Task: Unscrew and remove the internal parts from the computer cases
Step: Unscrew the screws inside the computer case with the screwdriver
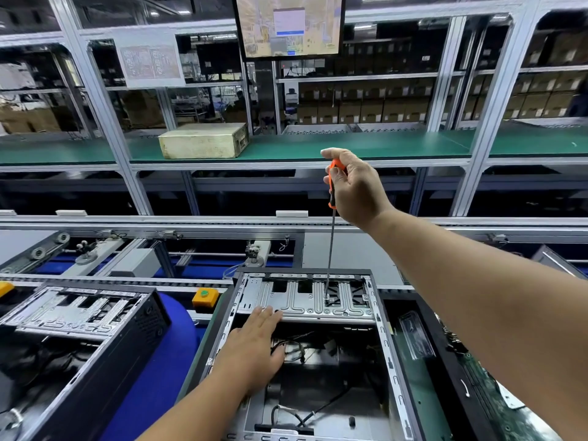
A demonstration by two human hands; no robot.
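An open computer case (386, 351) lies in front of me with a silver drive-bay bracket (296, 308) across its far end and loose black cables inside. My right hand (356, 189) grips the orange-and-black handle of a long screwdriver (331, 246), held upright, its tip down on a screw at the bracket's right part. My left hand (254, 345) lies flat with straight fingers, fingertips resting on the bracket's near left edge.
A second open case (105, 345) lies at the left on a blue conveyor. An orange button box (205, 298) sits between the cases. A circuit board (483, 377) lies at the right. Behind, a green shelf (350, 144) carries a beige box (203, 141); a monitor (289, 23) hangs above.
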